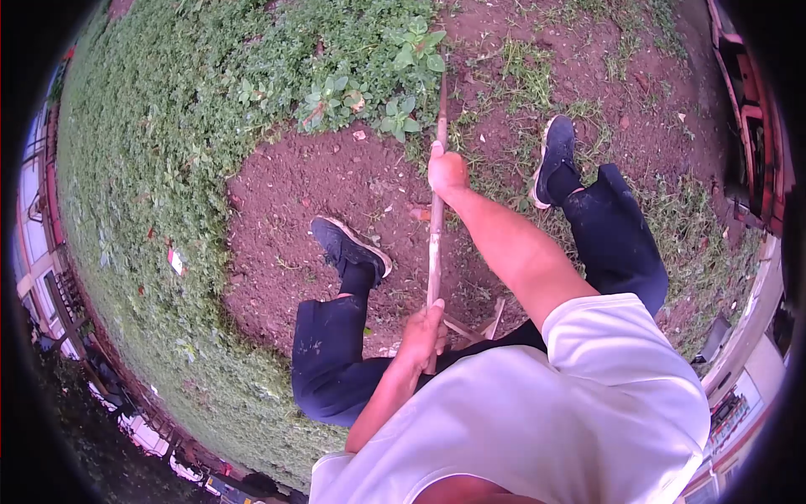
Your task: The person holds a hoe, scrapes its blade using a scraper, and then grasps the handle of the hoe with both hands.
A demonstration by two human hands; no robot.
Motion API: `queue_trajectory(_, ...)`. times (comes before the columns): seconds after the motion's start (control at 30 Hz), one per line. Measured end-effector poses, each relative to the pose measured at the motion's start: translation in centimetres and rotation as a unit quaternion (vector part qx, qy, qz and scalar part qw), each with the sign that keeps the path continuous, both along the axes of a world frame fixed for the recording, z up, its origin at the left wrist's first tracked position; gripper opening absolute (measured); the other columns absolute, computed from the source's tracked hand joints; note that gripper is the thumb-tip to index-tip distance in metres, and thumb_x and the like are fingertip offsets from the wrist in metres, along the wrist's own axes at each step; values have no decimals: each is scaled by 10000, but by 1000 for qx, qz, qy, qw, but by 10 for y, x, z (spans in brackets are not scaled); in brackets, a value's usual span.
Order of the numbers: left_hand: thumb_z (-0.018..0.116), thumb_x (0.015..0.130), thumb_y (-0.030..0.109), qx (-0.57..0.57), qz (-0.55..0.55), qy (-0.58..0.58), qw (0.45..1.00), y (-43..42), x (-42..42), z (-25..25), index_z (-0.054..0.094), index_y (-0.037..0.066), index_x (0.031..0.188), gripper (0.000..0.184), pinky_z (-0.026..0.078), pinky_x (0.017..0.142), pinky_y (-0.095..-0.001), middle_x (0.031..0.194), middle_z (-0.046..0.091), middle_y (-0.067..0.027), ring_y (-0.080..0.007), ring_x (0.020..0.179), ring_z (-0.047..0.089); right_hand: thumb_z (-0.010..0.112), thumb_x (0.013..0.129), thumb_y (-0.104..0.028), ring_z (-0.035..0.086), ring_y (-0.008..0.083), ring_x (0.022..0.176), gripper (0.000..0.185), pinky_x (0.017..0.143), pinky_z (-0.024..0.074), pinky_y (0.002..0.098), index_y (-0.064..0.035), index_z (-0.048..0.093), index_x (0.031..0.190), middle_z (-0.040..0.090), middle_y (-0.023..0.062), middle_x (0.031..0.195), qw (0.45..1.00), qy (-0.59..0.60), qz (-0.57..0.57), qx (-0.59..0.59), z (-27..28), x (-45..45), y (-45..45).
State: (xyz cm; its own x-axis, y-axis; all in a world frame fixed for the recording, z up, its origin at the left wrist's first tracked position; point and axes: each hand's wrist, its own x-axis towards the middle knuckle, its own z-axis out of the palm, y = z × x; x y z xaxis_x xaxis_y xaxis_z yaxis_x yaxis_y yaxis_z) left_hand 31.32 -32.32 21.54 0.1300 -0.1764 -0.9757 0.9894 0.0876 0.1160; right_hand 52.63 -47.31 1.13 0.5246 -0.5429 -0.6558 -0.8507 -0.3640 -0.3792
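A long wooden tool handle (435,244) runs almost straight out in front of me, its far end among the green plants at the top. The head of the tool cannot be made out there. My right hand (449,172) is closed around the handle about halfway along. Nearer my body, my left hand (421,333) grips the same handle close to its rear end. Under the handle lies bare brown soil (327,185), and broad-leaved plants (417,49) stand beside its far end.
Dense low greenery (159,185) covers the left side. My shoes (348,244) stand apart on either side of the handle. Pale wooden pieces (483,328) show behind my hands. A small white-and-red scrap (175,260) lies in the greenery, and a reddish structure (756,126) stands at the far right.
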Motion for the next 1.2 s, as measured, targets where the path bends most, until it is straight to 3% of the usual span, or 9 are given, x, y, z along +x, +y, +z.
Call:
queue_trajectory(0.1,560,1058,429,18,-2,18,1000,8,-31,43,501,142,884,341,282,393,-261,583,362,88,-64,431,324,385,1034,-559,720,425,978,666,868,545,535,-6,754,1002,744,243,975,988,56,-61,131,68,-31,7)
queue_trajectory(0.23,540,1064,426,37,-57,7,998,31,-102,66,535,125,836,377,332,466,-272,617,437,68,-74,508,390,388,1032,-557,698,429,1063,656,913,539,530,-12,753,1042,733,254,1055,988,63,38,135,22,-118,46)
queue_trajectory(0.3,534,1058,436,116,-202,-57,971,35,-125,74,583,103,778,438,381,574,-301,651,517,46,-86,602,451,391,1030,-562,685,429,1100,654,941,531,523,-19,752,1065,726,258,1086,994,34,46,97,37,-132,54)
queue_trajectory(0.4,550,1047,442,144,-162,2,976,64,-170,108,610,82,780,451,408,602,-302,683,557,37,-97,634,491,371,1028,-572,676,439,1114,665,972,517,533,-31,752,1097,718,262,1118,983,96,70,143,75,-189,88)
queue_trajectory(0.53,566,1041,435,201,-236,-60,949,59,-184,118,647,24,867,453,423,616,-295,731,601,20,-84,668,513,445,1017,-572,734,413,835,674,748,557,527,13,733,847,727,247,844,996,12,41,84,33,-225,96)
queue_trajectory(0.6,573,1043,412,170,-246,-111,948,60,-182,118,649,5,902,438,435,622,-307,735,600,8,-93,681,521,424,1011,-595,732,376,705,713,683,560,504,31,730,860,718,208,746,953,-53,-114,274,42,-214,73)
queue_trajectory(0.67,500,1021,424,183,-329,-107,920,51,-148,129,654,-65,1063,514,489,833,-449,946,691,-263,-392,915,672,499,1018,-550,624,227,488,619,477,497,413,-33,692,737,585,72,554,912,-154,-207,320,58,-201,56)
queue_trajectory(0.9,580,1049,374,187,-279,-204,919,53,-153,106,630,-45,952,433,459,636,-346,718,590,-53,-124,697,516,525,1031,-518,562,187,472,539,448,475,370,-64,589,749,567,54,607,897,-153,-229,347,107,-157,16)
queue_trajectory(1.2,567,1057,386,165,-263,-149,939,32,-120,84,647,-43,974,444,457,602,-343,703,601,-61,-120,664,545,515,1014,-572,593,210,525,581,508,469,396,-67,581,734,623,83,656,891,-121,-184,397,44,-139,15)
